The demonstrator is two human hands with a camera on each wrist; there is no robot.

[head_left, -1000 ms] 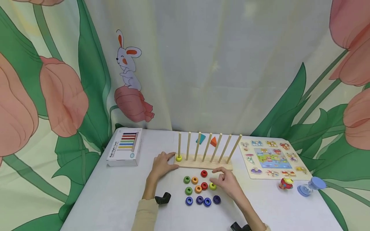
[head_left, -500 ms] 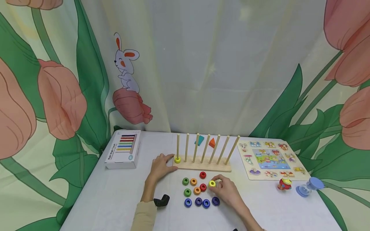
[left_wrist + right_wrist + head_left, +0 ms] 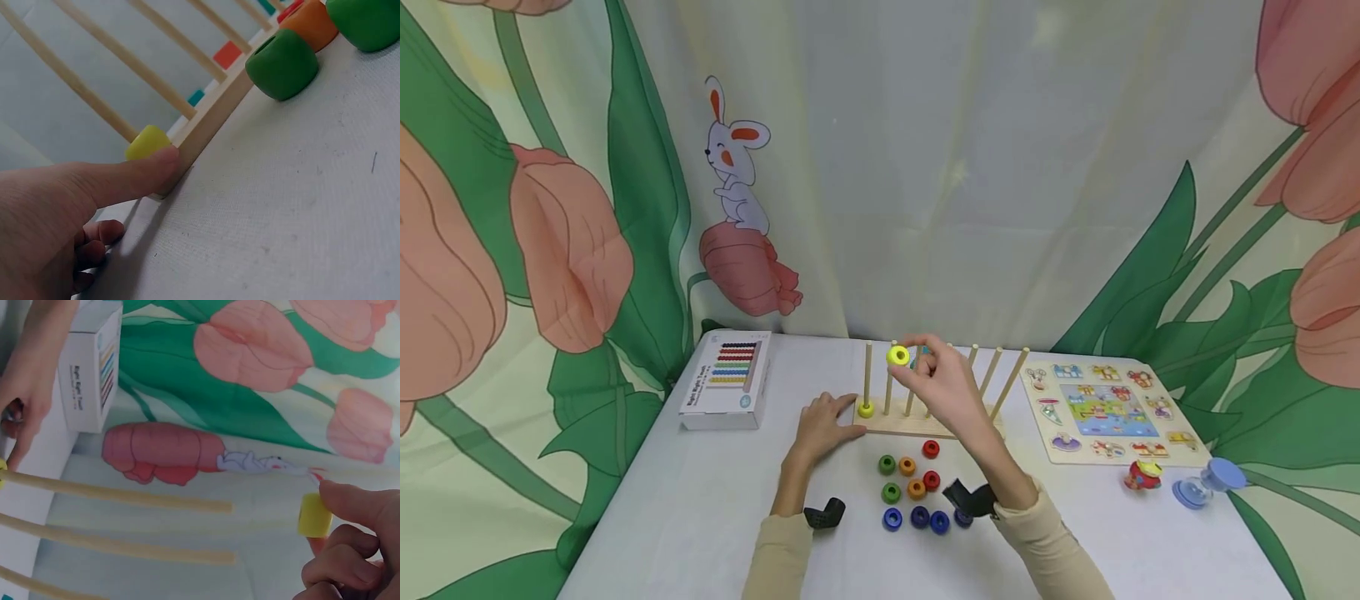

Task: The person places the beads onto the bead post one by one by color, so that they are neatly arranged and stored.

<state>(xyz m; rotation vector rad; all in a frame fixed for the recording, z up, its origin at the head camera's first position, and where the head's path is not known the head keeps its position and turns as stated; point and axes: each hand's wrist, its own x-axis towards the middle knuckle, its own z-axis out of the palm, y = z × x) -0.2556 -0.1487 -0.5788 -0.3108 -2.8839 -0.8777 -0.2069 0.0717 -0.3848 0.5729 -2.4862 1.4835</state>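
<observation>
A wooden peg rack [image 3: 910, 425] with a row of tall upright pegs stands across the table. One yellow bead [image 3: 866, 409] sits at the foot of its leftmost peg. My left hand [image 3: 822, 429] grips the rack's left end, thumb along the front edge and index finger at the back corner. In the left wrist view that thumb [image 3: 134, 178] lies just beside the yellow bead. Raised among the peg tops, my right hand [image 3: 946, 383] pinches a second yellow bead [image 3: 898, 356] between thumb and index finger, its hole facing the head camera. This hand hides several pegs.
In front of the rack lie loose red [image 3: 931, 449], orange [image 3: 917, 489], green [image 3: 891, 493] and blue beads [image 3: 892, 520]. A white box [image 3: 725, 381] stands at left. A picture puzzle board [image 3: 1045, 442], a small red toy [image 3: 1143, 476] and a blue sand timer [image 3: 1208, 484] are at right.
My right hand has picked the yellow bead off the table and carried it up and left to the peg tops. The left hand has stayed on the rack's end.
</observation>
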